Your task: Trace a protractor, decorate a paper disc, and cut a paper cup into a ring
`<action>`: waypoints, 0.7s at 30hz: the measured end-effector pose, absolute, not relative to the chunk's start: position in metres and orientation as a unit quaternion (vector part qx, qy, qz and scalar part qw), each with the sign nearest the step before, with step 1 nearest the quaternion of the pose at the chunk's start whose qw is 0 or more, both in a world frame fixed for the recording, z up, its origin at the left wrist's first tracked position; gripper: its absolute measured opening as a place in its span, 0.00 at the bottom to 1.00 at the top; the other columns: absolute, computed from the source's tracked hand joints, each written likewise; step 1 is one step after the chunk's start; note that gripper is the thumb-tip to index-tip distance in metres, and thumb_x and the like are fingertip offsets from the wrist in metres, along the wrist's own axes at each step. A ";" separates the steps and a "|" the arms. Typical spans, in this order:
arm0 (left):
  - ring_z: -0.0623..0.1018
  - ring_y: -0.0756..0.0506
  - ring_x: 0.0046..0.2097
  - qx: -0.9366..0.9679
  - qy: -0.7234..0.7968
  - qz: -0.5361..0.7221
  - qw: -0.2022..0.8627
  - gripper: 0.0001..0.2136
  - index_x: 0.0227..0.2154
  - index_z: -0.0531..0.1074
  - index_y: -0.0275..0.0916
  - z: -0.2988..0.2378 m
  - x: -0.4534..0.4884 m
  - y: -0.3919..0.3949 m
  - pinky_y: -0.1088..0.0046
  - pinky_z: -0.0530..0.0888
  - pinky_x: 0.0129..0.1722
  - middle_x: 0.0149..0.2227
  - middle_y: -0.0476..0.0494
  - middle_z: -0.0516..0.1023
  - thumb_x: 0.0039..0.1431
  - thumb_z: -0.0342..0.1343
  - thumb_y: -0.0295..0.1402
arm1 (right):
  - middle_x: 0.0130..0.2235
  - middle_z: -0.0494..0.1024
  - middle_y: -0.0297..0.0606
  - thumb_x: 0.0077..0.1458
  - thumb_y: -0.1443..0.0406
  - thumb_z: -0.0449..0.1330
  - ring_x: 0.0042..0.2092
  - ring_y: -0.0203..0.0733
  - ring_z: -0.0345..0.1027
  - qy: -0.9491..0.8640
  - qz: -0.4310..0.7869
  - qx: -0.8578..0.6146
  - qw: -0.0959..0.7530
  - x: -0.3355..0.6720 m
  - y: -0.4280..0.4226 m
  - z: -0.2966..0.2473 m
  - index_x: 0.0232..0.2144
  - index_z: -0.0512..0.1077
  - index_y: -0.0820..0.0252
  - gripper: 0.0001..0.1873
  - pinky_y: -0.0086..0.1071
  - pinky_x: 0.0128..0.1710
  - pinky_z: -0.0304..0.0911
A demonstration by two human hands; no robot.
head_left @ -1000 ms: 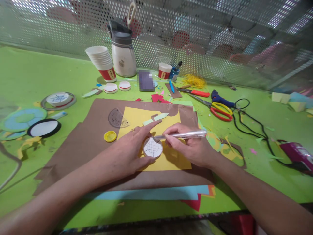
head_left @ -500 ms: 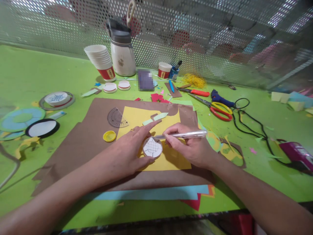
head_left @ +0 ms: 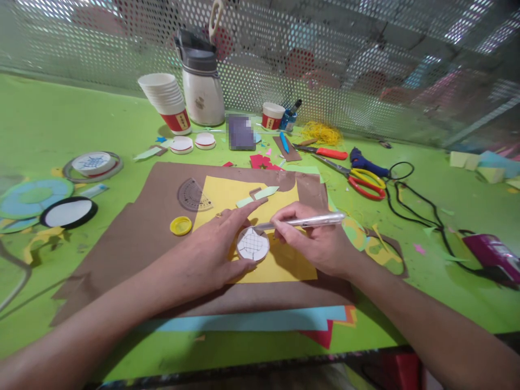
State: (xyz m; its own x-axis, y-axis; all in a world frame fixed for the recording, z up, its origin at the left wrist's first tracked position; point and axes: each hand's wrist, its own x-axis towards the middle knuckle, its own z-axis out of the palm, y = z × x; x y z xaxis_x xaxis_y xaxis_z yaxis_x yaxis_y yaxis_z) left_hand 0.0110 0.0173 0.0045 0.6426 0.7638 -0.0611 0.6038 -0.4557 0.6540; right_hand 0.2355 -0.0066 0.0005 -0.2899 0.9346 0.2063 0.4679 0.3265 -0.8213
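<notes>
A small white paper disc [head_left: 252, 245] with dark grid lines lies over the yellow sheet [head_left: 284, 268]. My left hand [head_left: 219, 244] holds it steady from the left, thumb at its near edge and fingers at its far edge. Between the thumb and fingers of my right hand [head_left: 312, 238] is a silvery pen [head_left: 314, 220]. Its tip points left and meets the disc's upper edge; whether it marks the disc I cannot tell. Just beyond the left fingertips lies a pale green paper strip [head_left: 266, 193]. Brown card [head_left: 122, 233] lies under the yellow sheet.
A clear protractor [head_left: 193, 195] and a yellow lid [head_left: 181, 226] rest on the card. Scissors [head_left: 368, 184], a blue glue gun [head_left: 368, 163] and a black cord are at the right. Stacked paper cups [head_left: 164, 103] and a white jug [head_left: 203, 92] stand at the back.
The whole view has shifted very slightly. Both hands, the pen and the disc keep almost the same positions.
</notes>
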 end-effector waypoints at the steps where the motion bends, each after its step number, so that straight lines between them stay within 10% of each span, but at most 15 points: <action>1: 0.74 0.34 0.55 0.846 0.403 0.124 0.328 0.41 0.70 0.45 0.51 0.004 0.011 0.017 0.52 0.71 0.54 0.55 0.40 0.74 0.56 0.59 0.34 | 0.35 0.79 0.34 0.64 0.64 0.57 0.36 0.38 0.74 -0.736 0.327 -0.474 0.356 0.235 -0.007 0.001 0.38 0.73 0.57 0.05 0.32 0.36 0.68; 21: 0.74 0.34 0.57 0.845 0.404 0.129 0.326 0.42 0.70 0.46 0.51 0.005 0.011 0.017 0.54 0.71 0.54 0.58 0.40 0.72 0.56 0.60 0.32 | 0.34 0.78 0.33 0.63 0.67 0.57 0.35 0.35 0.73 -0.743 0.320 -0.448 0.380 0.235 -0.007 -0.001 0.37 0.73 0.60 0.05 0.29 0.36 0.68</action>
